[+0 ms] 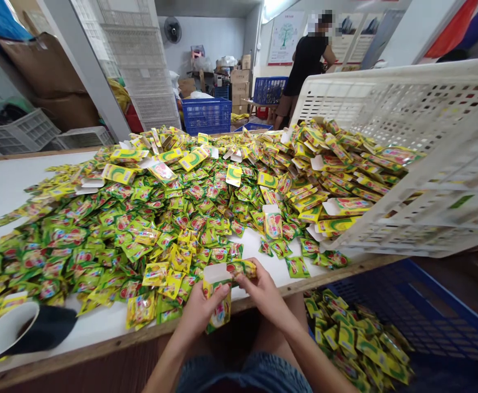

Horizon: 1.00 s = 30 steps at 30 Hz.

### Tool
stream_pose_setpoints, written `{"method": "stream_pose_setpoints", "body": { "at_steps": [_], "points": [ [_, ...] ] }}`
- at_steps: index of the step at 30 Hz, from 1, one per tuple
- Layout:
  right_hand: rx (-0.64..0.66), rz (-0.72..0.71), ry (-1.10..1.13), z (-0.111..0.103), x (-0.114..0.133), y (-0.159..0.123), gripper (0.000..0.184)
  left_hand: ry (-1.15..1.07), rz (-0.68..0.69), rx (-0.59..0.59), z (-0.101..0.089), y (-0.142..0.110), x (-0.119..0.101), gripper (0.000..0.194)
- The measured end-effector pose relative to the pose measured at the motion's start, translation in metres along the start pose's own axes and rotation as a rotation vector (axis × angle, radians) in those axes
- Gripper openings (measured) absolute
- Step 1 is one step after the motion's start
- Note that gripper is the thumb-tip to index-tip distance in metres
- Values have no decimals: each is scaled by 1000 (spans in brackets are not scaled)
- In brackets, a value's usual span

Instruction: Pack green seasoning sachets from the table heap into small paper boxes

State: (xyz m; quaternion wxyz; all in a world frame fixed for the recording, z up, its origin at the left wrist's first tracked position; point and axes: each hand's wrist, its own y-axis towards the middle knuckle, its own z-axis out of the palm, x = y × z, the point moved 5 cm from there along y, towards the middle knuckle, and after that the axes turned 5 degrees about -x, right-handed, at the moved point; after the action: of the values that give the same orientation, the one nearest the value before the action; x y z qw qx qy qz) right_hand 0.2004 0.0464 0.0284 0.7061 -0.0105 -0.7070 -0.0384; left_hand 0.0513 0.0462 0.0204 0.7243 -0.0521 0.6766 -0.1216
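The left hand is gripping an open box over the table's near edge; the right hand is pinching packets beside its flap. Beyond, loose packets are lying heaped. Rightward, a white crate is leaning over more boxes.

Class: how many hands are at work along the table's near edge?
2: the left hand holds a carton with its white flap open; the right hand grips small packets beside that flap. No others show there.
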Motion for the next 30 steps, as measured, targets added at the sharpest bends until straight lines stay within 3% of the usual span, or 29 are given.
{"method": "stream_pose_setpoints", "body": {
  "at_steps": [7,11,13,17,20,23,27,30],
  "points": [
    [-107,33,70,-15,1,-1,23,-98,-83,27,2,-3,12,46],
    [-181,-81,88,-22,30,-1,23,-142,-128,193,15,-6,11,34],
    [-103,-180,5,-15,46,-2,17,-151,-143,246,21,-8,8,33],
    [181,-299,-375,4,61,-5,4,-103,-125,223,24,-12,4,33],
    [350,-342,-570,10,64,-10,12,-64,-185,200,23,-16,10,33],
    [475,-350,-621,10,67,-13,14,-64,-215,245,26,-18,13,29],
    [392,-238,-542,3,66,-8,29,-63,-177,296,28,-19,5,27],
    [273,-229,-518,3,64,-4,17,-61,-144,259,25,-15,3,27]
  ]
}}
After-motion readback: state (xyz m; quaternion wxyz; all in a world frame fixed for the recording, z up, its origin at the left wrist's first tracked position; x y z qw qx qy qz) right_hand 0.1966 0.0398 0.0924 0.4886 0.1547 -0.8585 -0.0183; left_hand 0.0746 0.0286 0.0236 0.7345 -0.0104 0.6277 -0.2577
